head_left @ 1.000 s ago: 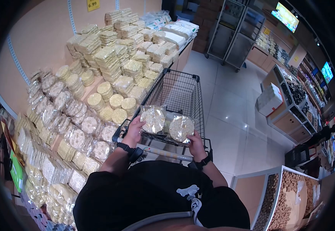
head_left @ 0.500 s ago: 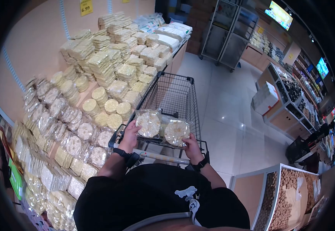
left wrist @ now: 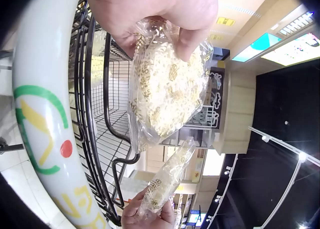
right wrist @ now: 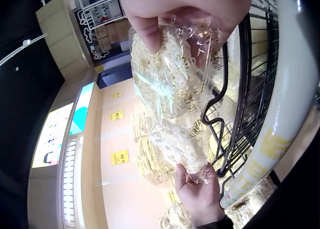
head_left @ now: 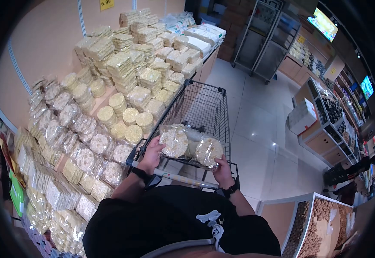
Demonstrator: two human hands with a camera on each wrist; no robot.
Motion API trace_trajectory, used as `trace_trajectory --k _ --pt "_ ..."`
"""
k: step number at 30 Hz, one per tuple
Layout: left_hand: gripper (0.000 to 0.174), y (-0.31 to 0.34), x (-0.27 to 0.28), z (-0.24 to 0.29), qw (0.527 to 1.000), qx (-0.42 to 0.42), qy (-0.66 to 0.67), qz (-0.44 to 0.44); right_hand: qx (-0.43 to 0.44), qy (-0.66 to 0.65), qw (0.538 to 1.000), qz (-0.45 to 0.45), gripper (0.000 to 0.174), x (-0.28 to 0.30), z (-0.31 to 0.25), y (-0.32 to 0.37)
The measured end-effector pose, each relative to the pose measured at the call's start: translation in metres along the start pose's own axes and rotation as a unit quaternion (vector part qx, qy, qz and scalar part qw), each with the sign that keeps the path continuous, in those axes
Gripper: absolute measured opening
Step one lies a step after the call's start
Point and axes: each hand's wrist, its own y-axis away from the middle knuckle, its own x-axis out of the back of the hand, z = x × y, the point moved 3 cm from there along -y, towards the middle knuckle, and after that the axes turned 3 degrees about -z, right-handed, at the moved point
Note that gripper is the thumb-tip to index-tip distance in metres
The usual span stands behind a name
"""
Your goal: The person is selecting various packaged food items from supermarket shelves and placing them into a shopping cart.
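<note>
Two round noodle cakes in clear, gold-printed wrap are held over the near end of a black wire cart (head_left: 201, 95). My left hand (head_left: 151, 155) pinches the edge of the left noodle pack (head_left: 173, 143), thumb on its face in the left wrist view. The right noodle pack (head_left: 209, 152) is gripped at its outer edge by my right hand (head_left: 224, 173), its thumb pressed on the wrap in the right wrist view. The packs sit side by side, tilted toward me. Behind them, pale bagged goods show partly inside the cart.
Stacked noodle cakes (head_left: 123, 69) cover the display on the left, round ones nearer the cart. The cart's handlebar (head_left: 183, 178) runs in front of my body. A bin of nuts (head_left: 321, 219) stands at lower right, a metal rack (head_left: 263, 47) beyond the cart.
Both hands still hold the packs, which have shifted slightly lower and rightward in the head view. The head view has swung a little, moving the surroundings.
</note>
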Motion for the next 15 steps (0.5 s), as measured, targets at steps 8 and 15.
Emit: trace_trajectory --k 8,15 --pt "0.044 -0.007 0.012 -0.014 1.000 -0.004 0.022 -0.016 0.016 0.004 0.999 0.032 0.042 -0.014 -0.004 0.008" --pt "0.036 0.008 0.001 0.044 0.985 -0.034 0.166 0.043 0.049 -0.015 0.998 0.042 0.044 -0.009 -0.004 0.006"
